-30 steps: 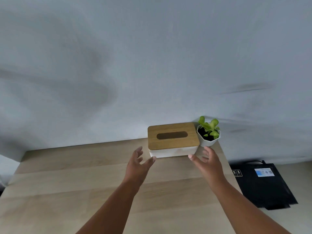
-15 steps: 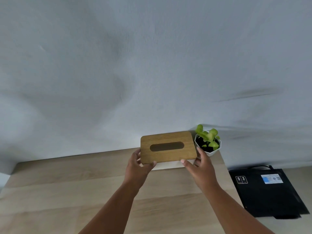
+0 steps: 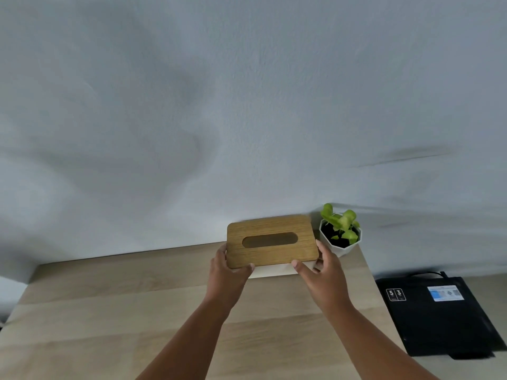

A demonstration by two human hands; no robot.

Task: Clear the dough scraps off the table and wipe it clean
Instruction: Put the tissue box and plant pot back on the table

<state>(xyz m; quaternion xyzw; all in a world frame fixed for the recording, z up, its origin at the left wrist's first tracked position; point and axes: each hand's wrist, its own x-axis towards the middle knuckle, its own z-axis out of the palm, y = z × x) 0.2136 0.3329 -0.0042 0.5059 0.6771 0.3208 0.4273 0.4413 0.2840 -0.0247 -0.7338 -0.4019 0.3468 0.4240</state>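
Both hands on tissue box (image 3: 271, 244) at frame centre-right: left hand (image 3: 227, 272) fingers curled round its left end, right hand (image 3: 322, 272) round the right; long axis runs left-right between them, table (image 3: 109, 297) below, no scraps visible

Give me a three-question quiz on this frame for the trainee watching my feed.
1. True or false: both hands hold the wooden lid.
2. What stands just right of the tissue box? A) a mug B) a potted plant C) a bowl
3. Fill in: the lid has one long ____ in its middle.

Key:
1. True. The left hand grips its left end, the right hand its right end.
2. B, the plant, at the table's far right corner.
3. Slot; no tissue shows through it.
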